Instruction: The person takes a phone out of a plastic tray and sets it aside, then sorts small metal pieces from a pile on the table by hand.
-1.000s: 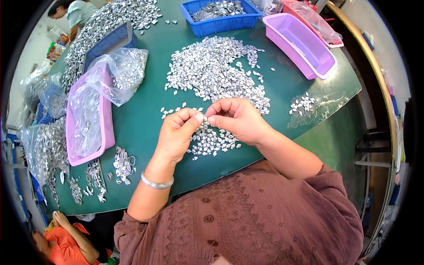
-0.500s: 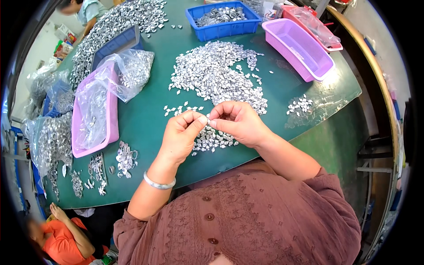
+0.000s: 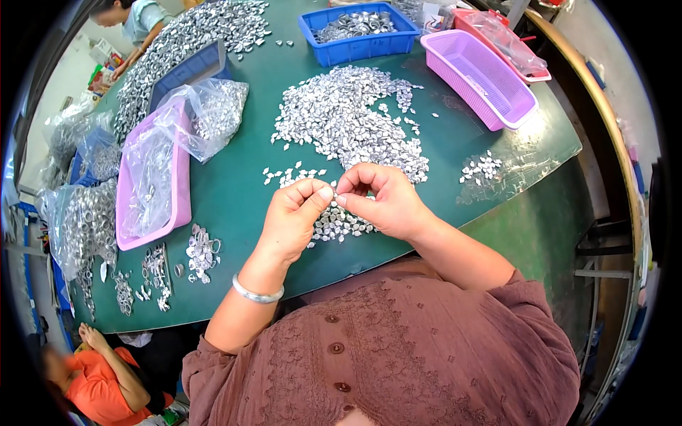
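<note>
Thumb and forefinger of my left hand point(image 3: 290, 216) are pinched together, and those of my right hand point(image 3: 386, 201) meet them tip to tip. Between them is a small silvery metal piece point(image 3: 335, 194), mostly covered by the fingers. Both hands hover over the near part of the table, above a small group of silvery metal pieces point(image 3: 339, 224). Just beyond them spreads a large heap of similar small pointed metal pieces point(image 3: 348, 117). A silver bangle point(image 3: 257, 292) circles my left wrist.
Left on the green table point(image 3: 241, 227) are a pink basket point(image 3: 183, 202) with plastic bags and several small piles of metal parts point(image 3: 202, 254). Farther off stand a blue bin point(image 3: 362, 48) and a purple basket point(image 3: 490, 92). Few pieces point(image 3: 482, 168) lie right. Two people sit left.
My hands stay pinched together in nearly the same spot, with only a slight shift of the fingers. At the far left, the other person's arm has moved a little.
</note>
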A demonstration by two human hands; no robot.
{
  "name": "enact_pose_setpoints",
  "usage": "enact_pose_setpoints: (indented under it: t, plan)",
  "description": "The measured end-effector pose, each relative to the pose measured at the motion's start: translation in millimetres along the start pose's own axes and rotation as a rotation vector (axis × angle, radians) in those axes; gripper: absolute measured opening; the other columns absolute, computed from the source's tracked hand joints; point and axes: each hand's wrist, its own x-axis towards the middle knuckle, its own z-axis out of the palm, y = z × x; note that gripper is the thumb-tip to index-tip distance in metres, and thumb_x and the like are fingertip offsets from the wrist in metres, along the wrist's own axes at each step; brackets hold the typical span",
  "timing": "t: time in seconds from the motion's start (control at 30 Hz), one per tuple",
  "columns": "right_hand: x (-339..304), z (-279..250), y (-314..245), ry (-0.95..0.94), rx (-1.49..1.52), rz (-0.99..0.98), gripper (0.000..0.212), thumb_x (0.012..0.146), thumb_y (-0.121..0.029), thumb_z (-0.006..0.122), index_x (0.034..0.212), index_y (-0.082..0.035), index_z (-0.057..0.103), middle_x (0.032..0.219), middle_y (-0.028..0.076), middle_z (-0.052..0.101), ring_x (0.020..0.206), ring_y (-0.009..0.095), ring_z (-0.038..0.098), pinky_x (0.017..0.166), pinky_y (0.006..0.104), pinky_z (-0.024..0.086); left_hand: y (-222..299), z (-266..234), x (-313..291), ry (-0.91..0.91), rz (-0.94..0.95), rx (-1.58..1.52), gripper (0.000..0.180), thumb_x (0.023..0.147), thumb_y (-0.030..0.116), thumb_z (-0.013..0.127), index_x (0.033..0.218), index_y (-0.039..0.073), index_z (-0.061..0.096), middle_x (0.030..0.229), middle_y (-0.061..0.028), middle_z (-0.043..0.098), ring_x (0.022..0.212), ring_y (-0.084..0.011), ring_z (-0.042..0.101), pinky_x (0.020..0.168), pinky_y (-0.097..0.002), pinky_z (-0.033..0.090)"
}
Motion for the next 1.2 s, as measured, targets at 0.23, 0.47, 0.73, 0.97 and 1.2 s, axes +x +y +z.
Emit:
enact_pose_setpoints:
  t: [0.23,0.47,0.73,0.97,1.2]
  plan:
    - [-2.5,1.8,1.2,0.013,-0.049,-0.049,0.007,0.086,-0.007,0.069,0.09,-0.002,0.066,0.082,-0.003,0.062,0.076,0.005,0.055,0.068,0.0223,0.046,0.1,2.6,-1.9,0.001,-0.006,-0.015,0.016,0.095,0.019,0.064,0.088,0.005,0.066,0.077,0.004,0.058,0.072,-0.0055,0.048,0.068,-0.0217,0.039]
    - [0.2,1.6,4.2,0.033,-0.139,-0.078,0.009,0.086,-0.007,0.069,0.091,-0.001,0.065,0.084,0.001,0.063,0.075,0.007,0.058,0.068,0.0236,0.049,4.9,-2.7,0.5,0.054,-0.012,-0.003,0.012,0.095,0.014,0.061,0.087,0.006,0.065,0.076,0.0042,0.057,0.07,-0.0057,0.048,0.066,-0.0219,0.038]
    - [-4.6,-11.6,8.8,0.03,-0.163,-0.004,0.01,0.087,-0.011,0.068,0.09,-0.002,0.067,0.083,0.0,0.063,0.075,0.007,0.054,0.07,0.025,0.046,59.9,-67.6,11.1,0.471,0.343,0.363,0.009,0.094,0.009,0.059,0.089,0.006,0.066,0.076,0.0081,0.055,0.069,-0.001,0.044,0.062,-0.0184,0.034]
    - [-10.8,-17.0,11.1,0.048,-0.139,0.022,0.009,0.087,-0.01,0.068,0.089,-0.002,0.067,0.081,-0.001,0.061,0.072,0.007,0.051,0.067,0.0248,0.045,85.0,-80.6,20.5,0.446,0.304,0.237,0.012,0.093,0.012,0.06,0.085,0.005,0.065,0.07,0.0041,0.054,0.064,-0.005,0.045,0.059,-0.0208,0.035]
    - [-14.9,-35.5,17.4,0.062,-0.046,0.001,0.009,0.088,-0.012,0.069,0.09,-0.004,0.068,0.08,-0.002,0.062,0.072,0.006,0.052,0.066,0.0237,0.045,54.9,-18.5,100.5,0.129,-0.042,0.228,0.017,0.09,0.015,0.062,0.076,0.006,0.061,0.066,0.0024,0.053,0.059,-0.0074,0.045,0.056,-0.0229,0.036]
